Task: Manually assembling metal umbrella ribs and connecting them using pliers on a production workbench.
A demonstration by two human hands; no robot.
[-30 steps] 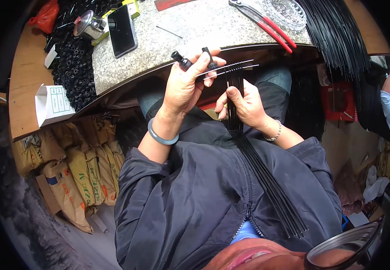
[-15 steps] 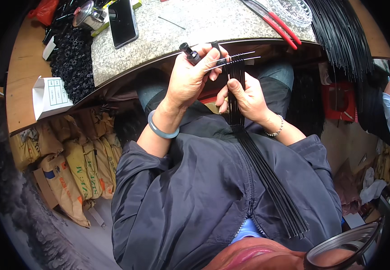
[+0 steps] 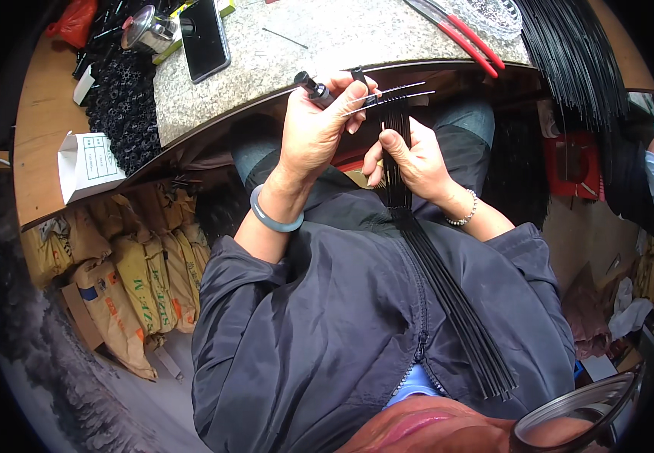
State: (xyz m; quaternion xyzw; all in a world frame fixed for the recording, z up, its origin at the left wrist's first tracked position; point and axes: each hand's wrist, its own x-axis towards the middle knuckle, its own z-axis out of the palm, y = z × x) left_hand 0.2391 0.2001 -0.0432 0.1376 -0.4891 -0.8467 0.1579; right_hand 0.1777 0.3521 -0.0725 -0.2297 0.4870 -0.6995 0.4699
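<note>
My left hand [image 3: 317,121] is closed around a black cylindrical piece [image 3: 310,84] with a flared end. A second black piece [image 3: 358,74] sticks up between its fingers. Two thin, light metal prongs [image 3: 410,93] reach rightward from the left thumb and fingers, with the top ends of several thin black rods lined up along them. My right hand [image 3: 416,161] pinches this bundle of thin black rods [image 3: 455,302] just below the prongs, thumb in front. From there the bundle hangs down across my jacket. Fingers partly hide how the prongs are held.
On the speckled bench top [image 3: 266,68] lie a phone [image 3: 205,41], a thin rod [image 3: 285,38] and red-handled pliers [image 3: 467,38]. Many small black parts [image 3: 123,121] are heaped at left, beside a white box [image 3: 89,166]. More black rods [image 3: 576,60] overhang the right edge.
Both hands keep their grips and stay almost in place. The black cylindrical piece and the prongs have shifted and tilted slightly. The whole view has moved a little.
</note>
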